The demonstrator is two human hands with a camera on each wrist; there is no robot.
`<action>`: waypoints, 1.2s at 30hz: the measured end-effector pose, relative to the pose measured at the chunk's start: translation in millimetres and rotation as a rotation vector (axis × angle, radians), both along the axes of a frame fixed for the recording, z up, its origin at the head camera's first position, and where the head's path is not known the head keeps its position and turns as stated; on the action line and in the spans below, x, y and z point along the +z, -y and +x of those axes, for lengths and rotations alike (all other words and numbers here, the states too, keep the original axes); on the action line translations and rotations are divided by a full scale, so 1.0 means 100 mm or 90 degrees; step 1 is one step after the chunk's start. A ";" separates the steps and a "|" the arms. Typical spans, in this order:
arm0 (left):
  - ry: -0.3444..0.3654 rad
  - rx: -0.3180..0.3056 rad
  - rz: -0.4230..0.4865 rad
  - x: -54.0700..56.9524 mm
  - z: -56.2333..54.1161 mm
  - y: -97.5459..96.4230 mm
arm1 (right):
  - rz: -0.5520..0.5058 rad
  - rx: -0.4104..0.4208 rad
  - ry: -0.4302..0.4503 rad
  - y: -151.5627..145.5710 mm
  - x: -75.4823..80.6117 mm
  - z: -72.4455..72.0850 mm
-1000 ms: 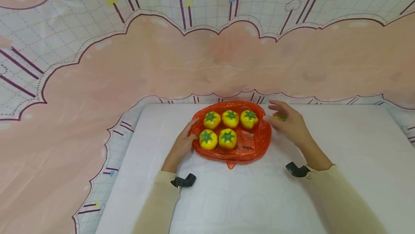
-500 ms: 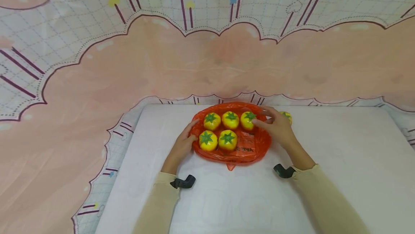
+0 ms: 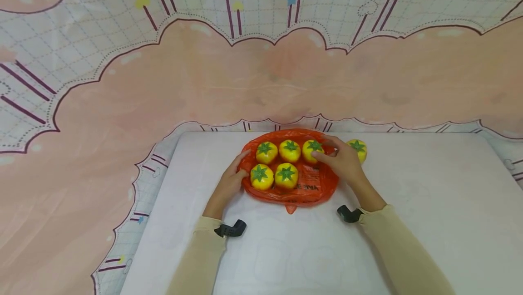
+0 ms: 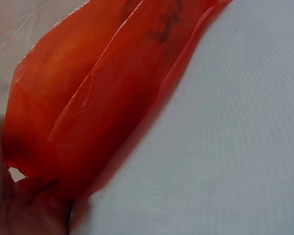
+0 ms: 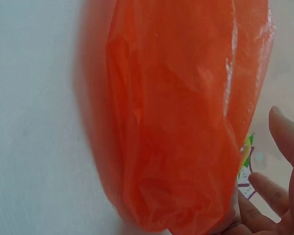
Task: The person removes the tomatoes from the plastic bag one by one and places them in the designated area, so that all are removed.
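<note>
Several glossy yellow fruits with green star-shaped leaf tops, like toy persimmons, sit in two rows in an open red plastic bag point(image 3: 314, 199). My left hand point(image 3: 230, 180) holds the bag's left rim; in the left wrist view the red film point(image 4: 103, 98) passes between thumb and fingers. Over the bag's right rim reaches my right hand point(image 3: 345, 161), its thumb touching the back-right fruit point(image 3: 312, 145). In the right wrist view its fingers are spread beside the bag point(image 5: 181, 112), and the bag hides most of the fruit there.
One more yellow fruit point(image 3: 359, 146) lies on the white table point(image 3: 429, 186) just outside the bag, behind my right hand. A patterned pink and white cloth point(image 3: 253, 81) rises behind the table. A dark camera is strapped to each wrist.
My right hand has moved left from the fruit outside the bag to the back-right fruit inside it. The outside fruit has come into fuller view. My left hand stays put.
</note>
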State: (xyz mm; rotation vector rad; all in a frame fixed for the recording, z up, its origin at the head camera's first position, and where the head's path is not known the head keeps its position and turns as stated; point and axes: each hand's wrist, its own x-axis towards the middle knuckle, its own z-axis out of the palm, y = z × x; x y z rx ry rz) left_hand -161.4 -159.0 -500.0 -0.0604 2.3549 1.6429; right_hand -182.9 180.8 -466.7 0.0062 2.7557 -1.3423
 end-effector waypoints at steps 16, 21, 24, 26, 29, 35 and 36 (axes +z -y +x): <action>-0.004 0.003 -0.006 -0.02 0.00 0.01 | -0.002 -0.004 0.032 0.07 -0.06 -0.05; -0.011 0.003 -0.006 -0.01 0.00 0.01 | 0.001 0.004 0.035 0.08 -0.06 -0.06; -0.013 0.001 -0.004 -0.01 -0.01 0.01 | 0.002 0.008 0.041 0.08 -0.08 -0.06; -0.011 0.001 -0.006 -0.01 -0.01 0.00 | 0.002 0.010 0.044 0.08 -0.08 -0.06; -0.004 0.004 -0.011 -0.01 -0.01 0.00 | 0.006 0.016 0.047 0.08 -0.08 -0.06; -0.002 0.007 -0.006 -0.02 -0.01 0.00 | 0.013 0.024 0.038 0.08 -0.08 -0.04; -0.002 0.006 -0.004 -0.02 -0.01 0.00 | 0.011 0.025 0.036 0.08 -0.08 -0.04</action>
